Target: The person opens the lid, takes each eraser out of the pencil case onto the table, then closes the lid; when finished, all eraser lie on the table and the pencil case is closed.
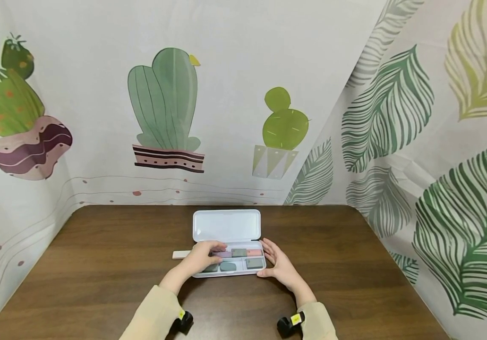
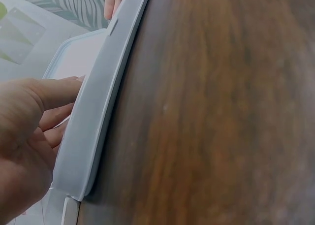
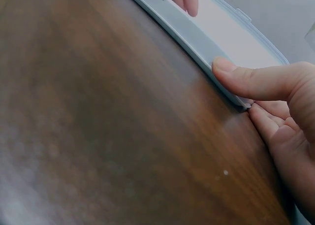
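A white pencil case (image 1: 227, 274) lies on the table with its hinged lid (image 1: 226, 225) raised at the back. My left hand (image 1: 200, 257) reaches in over its left end, thumb and fingers about a purple block (image 1: 223, 254); inside the case wall, the fingertips are partly hidden in the left wrist view. My right hand (image 1: 280, 267) holds the right end, with the thumb (image 3: 236, 77) on the front wall and fingers round the end. Along the back row sit a grey-green block (image 1: 239, 253) and a pink block (image 1: 254, 252). Grey-green pieces, including a rounded one (image 1: 228, 267) and a squarish one (image 1: 254, 263), occupy the front compartments.
A flat white strip (image 1: 180, 255) lies on the wooden table (image 1: 120, 264), against the case's left side. Behind the table's far edge hangs a wall cloth (image 1: 230, 94) printed with cacti and leaves. Each wrist carries a small black camera.
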Demonstrator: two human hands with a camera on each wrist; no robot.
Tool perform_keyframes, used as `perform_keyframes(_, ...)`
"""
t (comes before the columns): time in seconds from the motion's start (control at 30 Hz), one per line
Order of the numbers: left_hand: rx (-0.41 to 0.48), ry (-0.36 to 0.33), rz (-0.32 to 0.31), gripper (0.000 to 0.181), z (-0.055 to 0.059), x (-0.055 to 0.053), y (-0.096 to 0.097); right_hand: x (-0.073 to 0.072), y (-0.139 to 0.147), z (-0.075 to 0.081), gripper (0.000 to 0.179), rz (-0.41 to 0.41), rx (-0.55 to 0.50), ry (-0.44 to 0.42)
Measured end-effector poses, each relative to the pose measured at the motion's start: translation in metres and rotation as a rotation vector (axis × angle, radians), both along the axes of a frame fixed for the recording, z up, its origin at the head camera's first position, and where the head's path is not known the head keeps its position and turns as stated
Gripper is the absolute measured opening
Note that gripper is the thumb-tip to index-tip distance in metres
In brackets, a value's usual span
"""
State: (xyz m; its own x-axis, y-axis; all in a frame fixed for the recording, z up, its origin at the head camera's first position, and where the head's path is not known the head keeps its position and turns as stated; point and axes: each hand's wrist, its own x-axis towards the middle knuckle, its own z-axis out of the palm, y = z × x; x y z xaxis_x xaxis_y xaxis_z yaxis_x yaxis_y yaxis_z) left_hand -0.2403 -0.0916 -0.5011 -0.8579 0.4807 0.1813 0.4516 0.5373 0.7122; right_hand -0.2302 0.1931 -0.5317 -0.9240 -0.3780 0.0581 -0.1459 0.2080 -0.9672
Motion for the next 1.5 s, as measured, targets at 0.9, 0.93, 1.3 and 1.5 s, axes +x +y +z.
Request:
perform_keyframes(0.9, -0.052, 0.021, 0.085, 0.016, -0.0034, -0.0034, -0.0005, 0.0015, -0.0010, 0.0006, 0.101, 0.002, 0.014, 0.010)
perform_keyframes(0.93, -0.052, 0.015, 0.089, 0.015, -0.0032, -0.0037, -0.0004, 0.0014, -0.0009, 0.0007, 0.101, -0.002, 0.016, 0.009)
perform_keyframes(1.3, -0.071, 0.008, 0.097, 0.009, -0.0012, -0.0036, 0.0000, -0.0004, 0.0002, 0.0001, 0.100, 0.021, 0.001, 0.007)
perform_keyframes(1.5, -0.068, 0.027, 0.096, 0.010, -0.0019, -0.0028, -0.0002, -0.0001, 0.0010, -0.0003, 0.100, 0.020, -0.002, 0.002)
